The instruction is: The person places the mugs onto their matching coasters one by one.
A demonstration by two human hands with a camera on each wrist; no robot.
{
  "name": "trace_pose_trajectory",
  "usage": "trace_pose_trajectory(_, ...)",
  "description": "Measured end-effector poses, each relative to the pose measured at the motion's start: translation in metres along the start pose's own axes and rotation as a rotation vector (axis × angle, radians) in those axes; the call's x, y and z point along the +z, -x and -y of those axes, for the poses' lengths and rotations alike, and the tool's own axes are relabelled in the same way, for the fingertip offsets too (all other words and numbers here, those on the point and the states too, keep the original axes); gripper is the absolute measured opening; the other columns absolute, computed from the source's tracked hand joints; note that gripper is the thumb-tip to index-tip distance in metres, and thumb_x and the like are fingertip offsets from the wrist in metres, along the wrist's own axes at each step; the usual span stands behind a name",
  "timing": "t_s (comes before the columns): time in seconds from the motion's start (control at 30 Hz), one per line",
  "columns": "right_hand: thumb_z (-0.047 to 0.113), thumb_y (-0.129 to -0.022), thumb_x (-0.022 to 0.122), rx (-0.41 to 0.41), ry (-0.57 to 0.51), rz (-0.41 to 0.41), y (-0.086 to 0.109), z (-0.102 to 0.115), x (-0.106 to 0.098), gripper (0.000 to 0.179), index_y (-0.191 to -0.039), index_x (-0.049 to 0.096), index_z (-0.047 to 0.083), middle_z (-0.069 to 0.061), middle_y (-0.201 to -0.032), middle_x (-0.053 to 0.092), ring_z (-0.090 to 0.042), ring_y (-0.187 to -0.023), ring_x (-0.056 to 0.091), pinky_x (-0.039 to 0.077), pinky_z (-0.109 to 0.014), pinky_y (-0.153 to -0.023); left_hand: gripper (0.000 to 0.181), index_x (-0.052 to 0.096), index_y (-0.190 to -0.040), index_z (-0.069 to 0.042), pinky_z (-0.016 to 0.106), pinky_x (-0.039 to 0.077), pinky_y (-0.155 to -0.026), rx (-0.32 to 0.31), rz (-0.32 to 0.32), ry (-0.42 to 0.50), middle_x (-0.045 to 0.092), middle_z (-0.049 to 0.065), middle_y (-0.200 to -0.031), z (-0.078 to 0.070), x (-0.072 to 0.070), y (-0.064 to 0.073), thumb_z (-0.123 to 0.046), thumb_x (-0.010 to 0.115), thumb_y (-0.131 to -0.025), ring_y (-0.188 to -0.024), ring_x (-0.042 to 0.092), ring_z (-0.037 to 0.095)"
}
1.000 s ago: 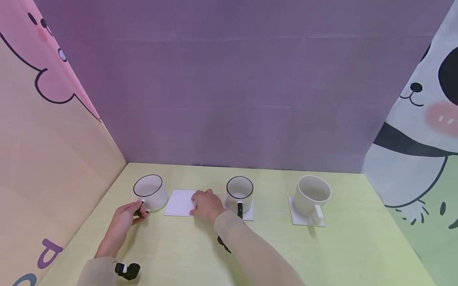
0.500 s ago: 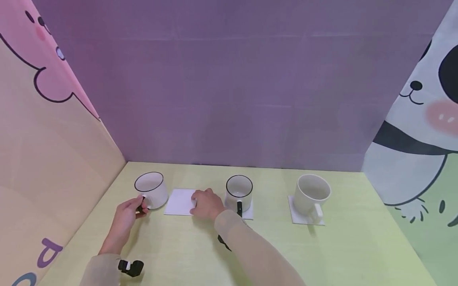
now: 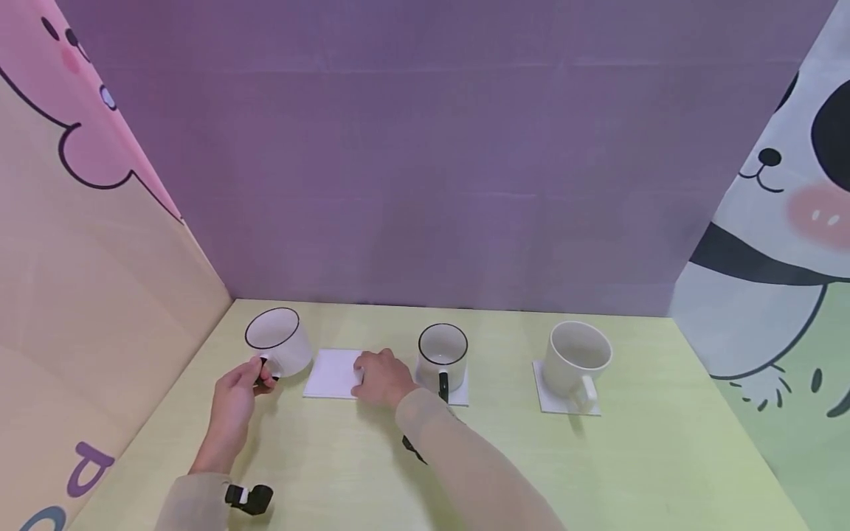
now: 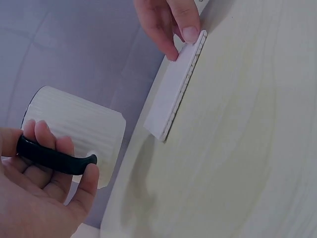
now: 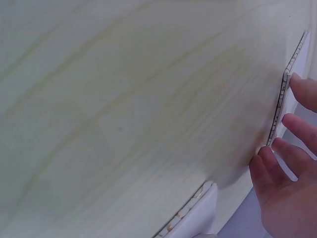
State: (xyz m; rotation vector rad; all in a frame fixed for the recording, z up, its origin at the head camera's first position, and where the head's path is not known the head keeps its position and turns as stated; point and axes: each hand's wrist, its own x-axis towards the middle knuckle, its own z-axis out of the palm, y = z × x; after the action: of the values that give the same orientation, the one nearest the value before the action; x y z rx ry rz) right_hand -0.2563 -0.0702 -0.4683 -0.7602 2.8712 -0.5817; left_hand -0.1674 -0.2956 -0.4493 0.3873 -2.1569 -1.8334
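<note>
In the head view my left hand (image 3: 232, 398) grips the black handle of a white mug (image 3: 290, 354) with a dark rim. The mug is tilted and lifted off the table at the left. In the left wrist view, fingers curl round the handle (image 4: 49, 157) below the mug's white wall (image 4: 74, 114). My right hand (image 3: 385, 380) holds the right side of a square white coaster (image 3: 330, 374) flat on the table. In the right wrist view its thumb and fingertips touch the coaster's edge (image 5: 277, 111); part of the coaster is hidden under the hand.
A black-rimmed mug (image 3: 443, 354) with a black handle stands on a coaster (image 3: 460, 397) just right of my right hand. Farther right, a plain white mug (image 3: 576, 358) stands on another coaster (image 3: 550, 402). A purple backdrop (image 3: 425, 162) hangs behind the table.
The left hand has raised the mug a little, and the mug tilts more. The right hand and the coaster have stayed in place.
</note>
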Motion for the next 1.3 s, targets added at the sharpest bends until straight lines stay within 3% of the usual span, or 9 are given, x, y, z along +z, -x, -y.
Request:
trace_pose_trajectory(0.23,0.03,-0.086,0.077,-0.001,-0.02,-0.002,0.001,0.0,-0.003,0.035,-0.119,0.072,0.019,0.005,-0.117,0.068,-0.018,-0.11,0.058,0.052,-0.032,-0.08,0.043,0.056,-0.094,0.014,0.018,0.053,-0.075,0.048,-0.02,0.037,0.057,-0.003,-0.08,-0.008,0.005,0.005,-0.023,0.042,-0.111,-0.077,0.06,0.01)
trace_pose_trajectory(0.53,0.032,-0.088,0.075,-0.003,-0.02,0.01,0.002,0.0,-0.004,0.036,-0.121,0.072,0.02,0.005,-0.127,0.066,-0.019,-0.118,0.057,0.053,-0.032,-0.084,0.038,0.06,-0.089,0.008,0.018,0.052,-0.075,0.031,-0.036,0.089,0.058,-0.003,-0.077,-0.016,0.015,0.01,-0.019,0.045,-0.11,-0.076,0.06,0.009)
trace_pose_trajectory(0.7,0.033,-0.088,0.076,-0.006,-0.009,0.009,0.001,0.0,-0.003,0.035,-0.121,0.072,0.02,0.005,-0.125,0.067,-0.019,-0.118,0.057,0.053,-0.032,-0.083,0.038,0.059,-0.089,0.009,0.019,0.052,-0.075,0.027,-0.044,0.074,0.058,-0.003,-0.076,-0.016,0.024,0.014,-0.019,0.045,-0.11,-0.076,0.06,0.009)
trace_pose_trajectory(0.9,0.033,-0.086,0.077,0.001,-0.002,0.007,0.001,0.001,-0.003,0.036,-0.12,0.072,0.021,0.006,-0.118,0.069,-0.018,-0.114,0.058,0.053,-0.031,-0.081,0.041,0.058,-0.089,0.011,0.02,0.051,-0.076,0.042,-0.008,0.072,0.057,-0.002,-0.079,-0.015,0.03,0.017,-0.021,0.043,-0.111,-0.077,0.059,0.01)
trace_pose_trajectory(1.3,0.035,-0.088,0.077,0.0,-0.002,0.005,0.0,-0.001,0.001,0.037,-0.121,0.071,0.021,0.005,-0.118,0.069,-0.018,-0.116,0.058,0.053,-0.032,-0.083,0.038,0.059,-0.088,0.008,0.021,0.052,-0.076,0.011,-0.008,0.06,0.057,0.0,-0.078,-0.011,0.041,0.019,-0.017,0.043,-0.11,-0.076,0.059,0.009)
